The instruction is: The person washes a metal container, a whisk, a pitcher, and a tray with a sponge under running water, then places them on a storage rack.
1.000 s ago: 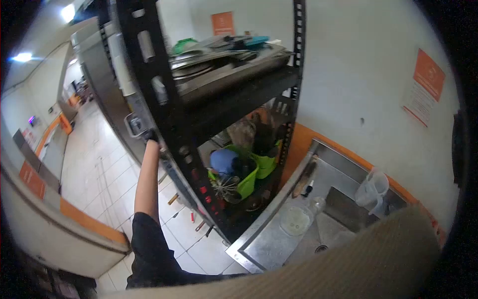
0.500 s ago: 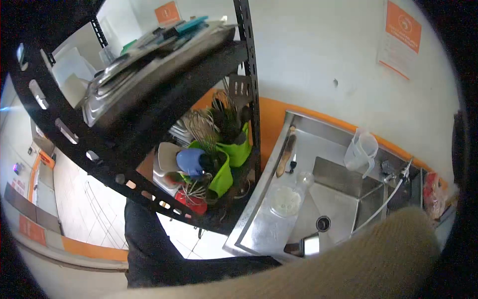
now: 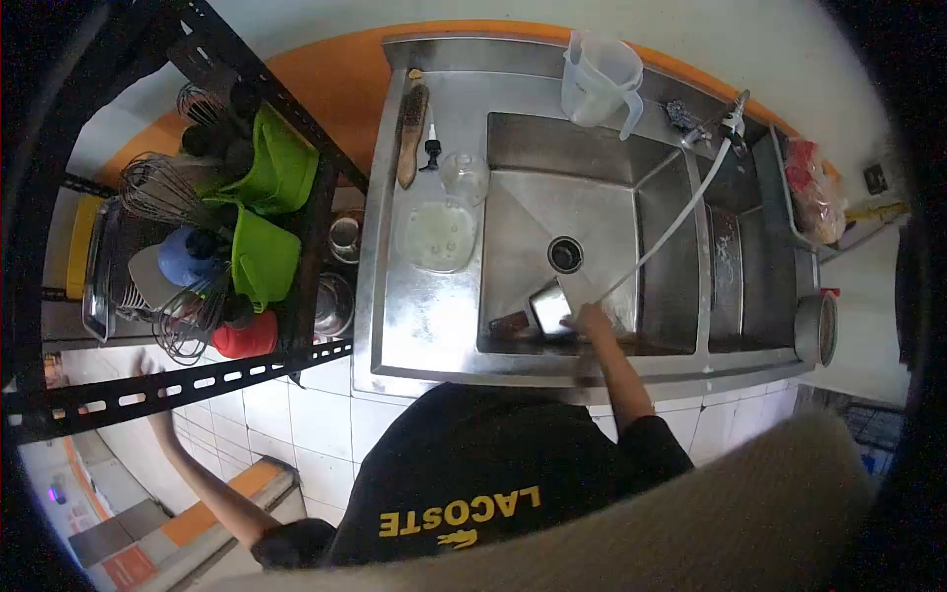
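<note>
At the near side of the steel sink [image 3: 651, 212], my right hand [image 3: 590, 322] has its fingers curled at the edge of a small metal container [image 3: 554, 308], which lies tilted in the basin. A white hose [image 3: 676, 229] runs from the tap down to this hand; whether the fingers also touch it cannot be made out. A dark brown piece [image 3: 508, 324] lies beside the container. Far to the left, my left hand [image 3: 153, 380] is at the slotted black shelf rail [image 3: 197, 380], partly hidden and blurred, so its fingers do not show clearly.
Whisks [image 3: 163, 187] and green bins [image 3: 266, 252] fill the shelf. On the drainboard are a wooden brush [image 3: 410, 133], a black pump top [image 3: 432, 150], and a clear tub [image 3: 434, 237]. A plastic jug [image 3: 600, 84] stands behind the basin. A round pan [image 3: 815, 329] stands at right.
My view has swung down and towards the sink, which now fills the middle. Both my hands have come into view, the right one at the metal container.
</note>
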The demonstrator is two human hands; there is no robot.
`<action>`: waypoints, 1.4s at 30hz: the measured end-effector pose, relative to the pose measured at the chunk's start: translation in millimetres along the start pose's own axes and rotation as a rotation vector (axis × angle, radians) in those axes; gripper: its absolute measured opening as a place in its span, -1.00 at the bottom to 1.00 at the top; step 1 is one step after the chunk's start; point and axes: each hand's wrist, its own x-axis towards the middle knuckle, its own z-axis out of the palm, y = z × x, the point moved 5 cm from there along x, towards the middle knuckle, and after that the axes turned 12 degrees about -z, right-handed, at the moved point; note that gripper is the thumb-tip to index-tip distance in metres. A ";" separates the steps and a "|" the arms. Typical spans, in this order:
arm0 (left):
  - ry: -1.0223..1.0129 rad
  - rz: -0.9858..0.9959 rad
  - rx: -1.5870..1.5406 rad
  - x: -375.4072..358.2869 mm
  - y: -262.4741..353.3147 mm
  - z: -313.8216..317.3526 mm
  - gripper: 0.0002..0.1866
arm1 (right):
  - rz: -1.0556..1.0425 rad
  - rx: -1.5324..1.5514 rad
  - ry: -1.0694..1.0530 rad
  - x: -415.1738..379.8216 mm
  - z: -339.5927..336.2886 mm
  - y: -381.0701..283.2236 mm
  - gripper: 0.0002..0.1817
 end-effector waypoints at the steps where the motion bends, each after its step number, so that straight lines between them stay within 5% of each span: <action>1: 0.048 -0.098 0.275 -42.8 -24.4 -9.6 -0.52 | 0.007 -0.013 -0.085 18.0 25.6 11.9 -0.27; 4: -0.073 -0.294 0.342 -160.7 -32.8 16.7 -0.61 | 0.201 0.055 0.097 15.2 39.9 14.9 -0.28; 5: -0.145 -0.599 0.160 -202.3 -102.5 12.1 -0.62 | 0.145 0.018 -0.047 25.1 47.1 15.6 -0.28; 7: -0.217 -0.731 -0.072 -264.4 -108.3 32.1 -0.69 | 0.037 -0.062 -0.325 47.6 56.9 23.6 -0.28; 8: -0.248 -0.728 0.149 -279.8 -79.7 46.2 -0.77 | 0.027 -0.067 -0.324 48.8 46.6 23.0 -0.29; 11: -0.221 -0.933 -0.060 -316.2 -17.1 90.2 -0.80 | -0.042 -0.047 -0.278 37.4 17.6 22.8 -0.35; 14: -0.371 -1.088 0.044 -324.6 55.9 151.1 -0.78 | -0.269 0.108 -0.257 71.9 74.7 63.4 -0.48; 16: -0.602 -1.112 0.008 -323.4 92.1 187.8 -0.75 | -0.187 0.251 -0.448 39.5 42.5 35.2 -0.49; 17: -0.720 -1.124 -0.016 -325.4 109.0 207.0 -0.74 | -0.372 0.086 -0.291 65.0 77.2 47.8 -0.51; 19: -0.828 -1.152 -0.091 -318.7 159.4 246.0 -0.68 | -0.334 -0.090 -0.143 62.2 55.5 40.3 -0.56; 22: -0.938 -0.903 -0.120 -299.2 274.1 308.2 -0.65 | -0.213 0.016 0.252 60.6 9.3 59.0 -0.66; 26: -1.086 -0.664 -0.282 -296.3 346.2 395.0 -0.65 | -0.283 -0.215 0.293 43.1 -67.4 75.6 -0.71; 30: -1.197 -0.528 -0.500 -304.1 354.7 507.1 -0.65 | -0.448 -0.321 0.485 8.6 -113.7 96.6 -0.73; 36: -1.183 -0.734 -0.100 -316.6 325.0 686.1 -0.41 | -0.684 -0.185 0.687 -83.5 -192.8 109.1 -0.86; 39: -1.268 -0.841 -0.057 -329.0 327.8 724.4 -0.39 | -0.791 -0.235 0.677 -130.8 -223.7 94.2 -0.87; 42: -1.566 -0.745 -0.126 -346.7 325.2 757.6 -0.42 | -0.783 -0.223 0.674 -140.4 -222.2 102.3 -0.84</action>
